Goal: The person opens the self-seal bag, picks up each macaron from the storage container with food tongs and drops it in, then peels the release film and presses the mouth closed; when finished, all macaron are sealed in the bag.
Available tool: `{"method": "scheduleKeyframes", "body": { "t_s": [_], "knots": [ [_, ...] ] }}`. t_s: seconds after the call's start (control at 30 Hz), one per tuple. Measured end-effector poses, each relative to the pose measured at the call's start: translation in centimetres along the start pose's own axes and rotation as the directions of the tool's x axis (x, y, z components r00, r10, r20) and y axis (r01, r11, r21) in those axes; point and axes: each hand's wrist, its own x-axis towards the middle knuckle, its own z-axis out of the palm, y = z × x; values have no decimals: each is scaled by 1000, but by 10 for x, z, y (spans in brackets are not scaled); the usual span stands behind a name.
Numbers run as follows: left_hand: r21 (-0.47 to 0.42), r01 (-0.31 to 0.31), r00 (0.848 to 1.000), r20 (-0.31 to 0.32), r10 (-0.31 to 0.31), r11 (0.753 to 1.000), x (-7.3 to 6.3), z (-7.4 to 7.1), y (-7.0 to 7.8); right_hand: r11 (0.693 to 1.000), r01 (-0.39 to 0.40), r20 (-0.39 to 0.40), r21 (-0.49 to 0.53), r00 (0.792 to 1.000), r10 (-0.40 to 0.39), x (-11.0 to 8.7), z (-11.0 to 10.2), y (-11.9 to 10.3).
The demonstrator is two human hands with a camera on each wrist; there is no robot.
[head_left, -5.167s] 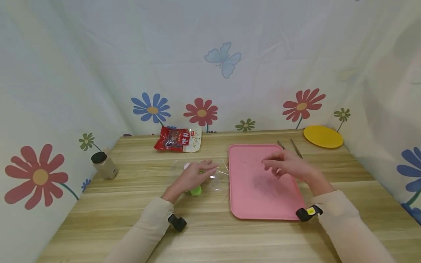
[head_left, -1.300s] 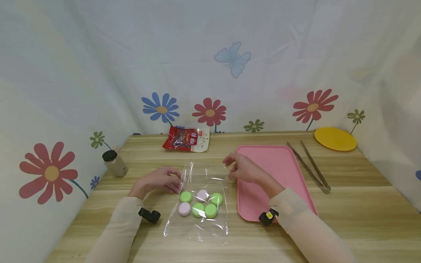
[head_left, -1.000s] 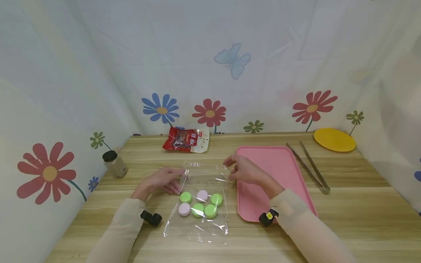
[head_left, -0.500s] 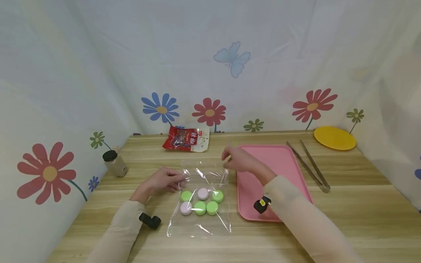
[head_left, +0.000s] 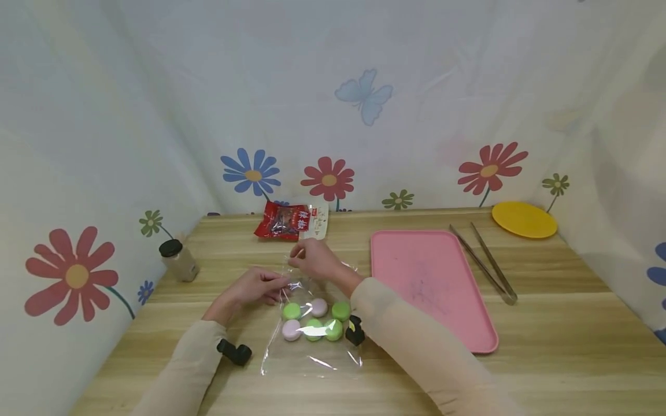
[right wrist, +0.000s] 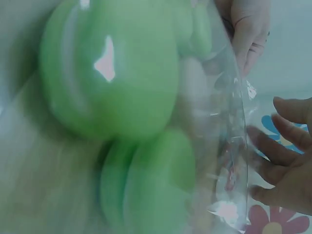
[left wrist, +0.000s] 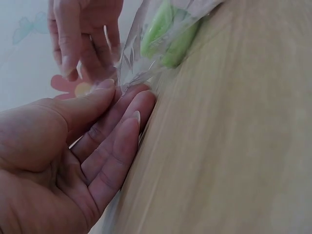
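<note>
Left hand (head_left: pixel 256 285) pinching, right hand (head_left: pixel 317 259) hanging loose at clear bag (head_left: pixel 304 319)

The bag is lying left of the surface's (head_left: pixel 416 381) middle, its long axis running from the hands toward the near edge. The left hand is holding its left side near the far-left corner; the right is hovering beside that corner, fingers parted.

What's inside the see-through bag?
Six macarons, four green and two pale purple, lie inside the clear plastic bag. Their undersides can't be seen, and the right hand covers part of the bag's far end.
</note>
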Motion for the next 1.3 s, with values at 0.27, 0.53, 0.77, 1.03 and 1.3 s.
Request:
{"method": "scheduleKeyframes", "body": {
  "t_s": [0.27, 0.53, 0.77, 1.03, 1.3],
  "knots": [
    [-10, -3, 1000, -12, 3, 1000, -1, 1, -1, 1000, 7, -38, 21, 999, -6, 5, 7, -1],
    [-46, 6, 1000, -19, -7, 999, 1, 1, -6, 995, -8, -93, 95, 995, 17, 7, 11, 0],
    [-42, -5, 1000, -1, 5, 999, -1, -1, -2, 994, 1, -80, 114, 997, 8, 9, 17, -3],
    [-33, 25, 1000, -5, -25, 999, -1, -2, 1, 992, 17, -101, 124, 995, -4, 11, 16, -2],
    [-24, 76, 997, -19, -76, 997, 2, -5, 4, 989, 24, -119, 143, 993, -7, 13, 12, 5]
  ]
}}
